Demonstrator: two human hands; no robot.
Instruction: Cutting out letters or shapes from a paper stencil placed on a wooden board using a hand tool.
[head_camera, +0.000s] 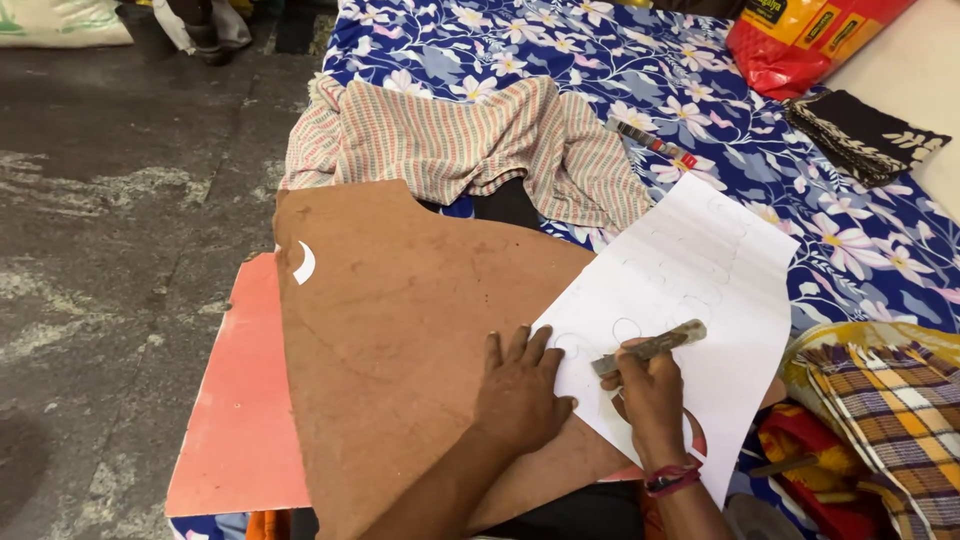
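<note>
White paper (700, 290) marked with drawn circles is laid across a brown board (400, 330) on the flowered bedsheet (620, 70). It is pinned flat under the open left hand (520, 385). A slim metal tool (650, 347) is clamped in the closed right hand (652, 400), its tip on the paper.

Brown board (400, 330) mostly bare on its left and far parts, open passage there. Far edge blocked by crumpled striped cloth (460, 145). Right side taken by white paper (690, 290); folded checked cloth (890, 400) crowds the near right. Bare floor (120, 200) left.
</note>
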